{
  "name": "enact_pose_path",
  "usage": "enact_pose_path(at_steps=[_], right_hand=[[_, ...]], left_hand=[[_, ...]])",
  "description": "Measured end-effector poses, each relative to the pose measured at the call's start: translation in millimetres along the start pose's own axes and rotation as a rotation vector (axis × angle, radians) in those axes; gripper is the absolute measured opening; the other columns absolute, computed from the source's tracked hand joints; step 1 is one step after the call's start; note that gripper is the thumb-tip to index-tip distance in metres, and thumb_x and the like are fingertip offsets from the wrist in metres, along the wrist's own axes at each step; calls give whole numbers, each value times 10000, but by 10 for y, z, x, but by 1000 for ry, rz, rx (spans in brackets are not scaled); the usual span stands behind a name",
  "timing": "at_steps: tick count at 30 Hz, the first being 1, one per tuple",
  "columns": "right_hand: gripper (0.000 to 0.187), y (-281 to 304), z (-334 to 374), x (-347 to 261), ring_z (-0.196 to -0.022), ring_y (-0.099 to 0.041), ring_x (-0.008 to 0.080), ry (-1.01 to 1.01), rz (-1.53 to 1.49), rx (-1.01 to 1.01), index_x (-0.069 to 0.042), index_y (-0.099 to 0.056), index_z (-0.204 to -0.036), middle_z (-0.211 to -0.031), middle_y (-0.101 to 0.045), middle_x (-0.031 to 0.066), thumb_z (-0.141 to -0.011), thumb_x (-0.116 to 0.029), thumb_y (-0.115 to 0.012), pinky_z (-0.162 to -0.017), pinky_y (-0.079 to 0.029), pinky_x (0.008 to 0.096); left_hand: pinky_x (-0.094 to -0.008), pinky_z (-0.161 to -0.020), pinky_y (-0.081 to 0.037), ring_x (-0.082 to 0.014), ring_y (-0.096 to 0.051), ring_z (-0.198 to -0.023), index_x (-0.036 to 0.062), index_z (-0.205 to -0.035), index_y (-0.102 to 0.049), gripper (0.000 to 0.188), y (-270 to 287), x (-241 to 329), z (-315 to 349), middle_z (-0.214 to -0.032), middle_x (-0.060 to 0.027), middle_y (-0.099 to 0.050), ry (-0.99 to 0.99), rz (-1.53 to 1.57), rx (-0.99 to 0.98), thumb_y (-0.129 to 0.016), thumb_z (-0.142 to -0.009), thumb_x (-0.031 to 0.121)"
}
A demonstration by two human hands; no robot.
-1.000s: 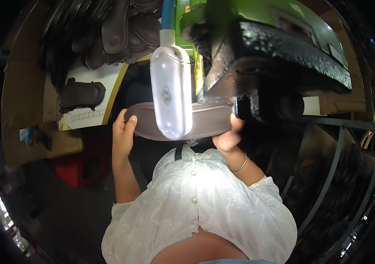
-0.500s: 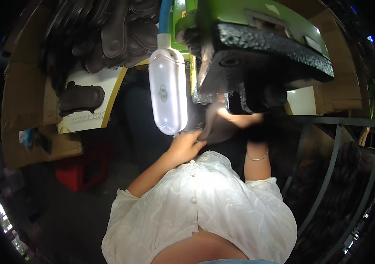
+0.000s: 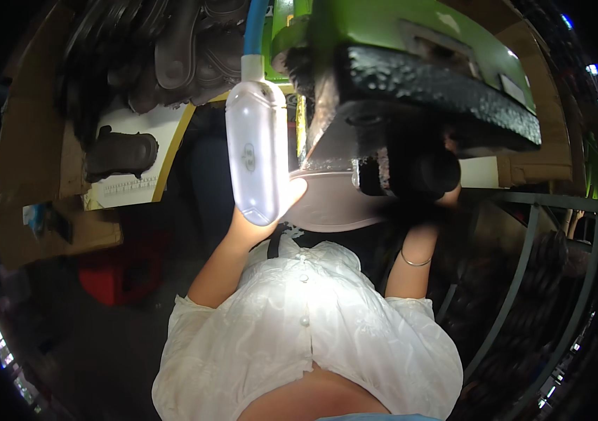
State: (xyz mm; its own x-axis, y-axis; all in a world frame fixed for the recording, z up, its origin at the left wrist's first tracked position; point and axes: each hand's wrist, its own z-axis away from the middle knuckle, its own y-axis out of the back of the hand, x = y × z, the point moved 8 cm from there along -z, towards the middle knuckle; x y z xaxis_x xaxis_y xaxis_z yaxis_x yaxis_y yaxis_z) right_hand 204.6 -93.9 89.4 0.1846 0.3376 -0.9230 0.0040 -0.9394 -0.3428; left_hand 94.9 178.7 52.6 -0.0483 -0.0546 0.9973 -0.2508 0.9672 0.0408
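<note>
A flat brown-grey shoe sole or insole (image 3: 334,205) lies level under the head of a green and black machine (image 3: 425,70). Its near edge curves toward my body, and its far side is hidden below the machine. My left hand (image 3: 295,194) grips the sole's left end, thumb on top; the lit lamp covers part of this hand. Most of my right hand (image 3: 451,195) is hidden behind a round black part at the machine's right. Only bits of it show there, so its fingers and any hold on the sole cannot be made out.
An elongated white lamp (image 3: 255,154) hangs on a blue stem left of the machine. Dark footbed pieces (image 3: 176,59) are heaped at the far left, with one single piece (image 3: 127,154) on a white board. A red stool (image 3: 118,277) and a metal rack (image 3: 523,281) stand lower down.
The sole was tilted and blurred between both hands; now it lies flat beneath the machine head. My left hand has shifted left and farther away, and my right hand has gone right behind the black part.
</note>
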Motion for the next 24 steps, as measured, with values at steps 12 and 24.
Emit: enact_pose_path(at_steps=[12, 24], right_hand=[[427, -657, 380, 381, -933, -498, 171, 20, -190, -131, 35, -452, -1065, -1003, -526, 111, -878, -345, -395, -838, -380, 278], [512, -938, 880, 750, -1165, -390, 175, -53, -80, -392, 58, -212, -1337, -1308, -376, 126, -906, -149, -393, -976, -295, 274]], left_hand=[[-194, -607, -438, -50, -532, -671, -53, -874, -615, 178, 648, 221, 62, -746, -19, -616, -43, 55, 182, -629, -812, 114], [-186, -584, -390, -29, -474, -639, -19, -795, -588, 180, 1263, -110, 237, -701, 21, -564, 204, -84, 268, -618, -823, 157]])
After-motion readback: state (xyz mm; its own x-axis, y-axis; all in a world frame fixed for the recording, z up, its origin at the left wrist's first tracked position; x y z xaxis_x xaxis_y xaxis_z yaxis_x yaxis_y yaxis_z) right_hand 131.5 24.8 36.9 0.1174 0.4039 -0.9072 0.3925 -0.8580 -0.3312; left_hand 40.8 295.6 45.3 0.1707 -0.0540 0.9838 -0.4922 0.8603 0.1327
